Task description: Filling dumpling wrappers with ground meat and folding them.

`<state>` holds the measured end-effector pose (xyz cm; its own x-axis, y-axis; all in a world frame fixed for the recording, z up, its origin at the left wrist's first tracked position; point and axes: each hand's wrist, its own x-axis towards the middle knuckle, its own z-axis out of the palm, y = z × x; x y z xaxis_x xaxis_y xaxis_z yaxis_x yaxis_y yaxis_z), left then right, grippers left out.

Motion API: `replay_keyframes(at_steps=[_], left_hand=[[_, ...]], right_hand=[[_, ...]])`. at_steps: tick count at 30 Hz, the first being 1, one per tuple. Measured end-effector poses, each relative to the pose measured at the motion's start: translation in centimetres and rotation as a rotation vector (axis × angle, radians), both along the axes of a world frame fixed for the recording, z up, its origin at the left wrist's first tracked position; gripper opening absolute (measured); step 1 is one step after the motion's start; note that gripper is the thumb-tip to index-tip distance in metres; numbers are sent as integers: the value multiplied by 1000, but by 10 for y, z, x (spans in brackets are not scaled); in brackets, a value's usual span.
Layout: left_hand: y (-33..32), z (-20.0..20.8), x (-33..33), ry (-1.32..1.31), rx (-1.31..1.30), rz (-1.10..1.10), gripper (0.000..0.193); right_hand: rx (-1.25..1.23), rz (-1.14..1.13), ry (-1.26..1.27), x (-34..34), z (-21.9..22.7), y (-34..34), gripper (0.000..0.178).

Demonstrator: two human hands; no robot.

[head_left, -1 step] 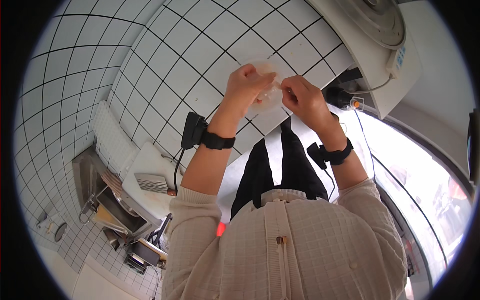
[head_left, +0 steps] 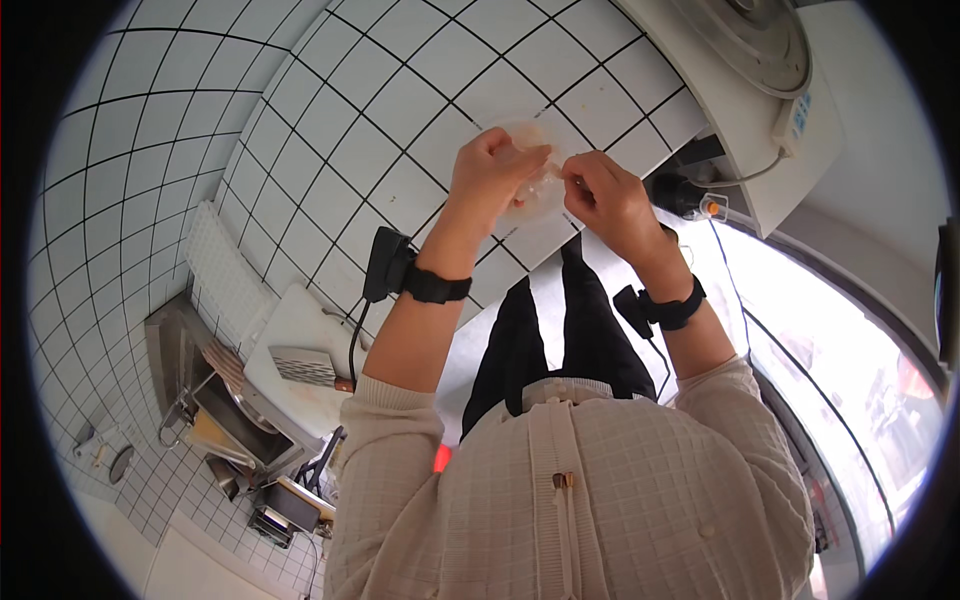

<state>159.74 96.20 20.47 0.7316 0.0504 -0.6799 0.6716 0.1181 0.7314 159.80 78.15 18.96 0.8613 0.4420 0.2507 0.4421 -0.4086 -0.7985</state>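
Observation:
A translucent round bowl (head_left: 552, 212) stands on the white tiled counter (head_left: 400, 110), partly hidden by my hands. Pale, wet-looking pieces (head_left: 540, 190) with a bit of red lie in it, too unclear to name. Over its left side is my left hand (head_left: 492, 175), fingers bent and pressed together in a pinch. My right hand (head_left: 607, 198) is curled closed at the bowl's right rim. The fingertips of both hands almost meet, with something small and pale between them that I cannot make out.
A cleaver (head_left: 302, 366) with a wooden handle lies on a white board (head_left: 335, 395) at the left, beside a metal sink (head_left: 170, 340). To the right are a white power strip (head_left: 792, 125), a round metal lid (head_left: 770, 50) and a dark bottle (head_left: 676, 195). Cables hang from both black wristbands.
My left wrist has shifted very slightly to the right. Otherwise both hands and the bowl keep their places.

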Motion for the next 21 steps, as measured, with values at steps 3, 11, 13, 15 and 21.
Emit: replay_keyframes(at_steps=[3,11,13,15,21], left_hand=[[2,-7,-9,-42,-51,109,27],[12,-17,-28,-61,-213,286,29],[9,-15,-29,-179,-21,311,28],[8,-7,-28,-261,126,352,27],[16,-22,-26,-302,175,201,27]], right_hand=[[70,-53,111,-2,0,1,17],[239,-151,443,-9,12,5,10],[259,-132,422,-11,11,4,11],[406,-123,546,-11,10,2,11],[944,19,1069,8,13,-20,5]])
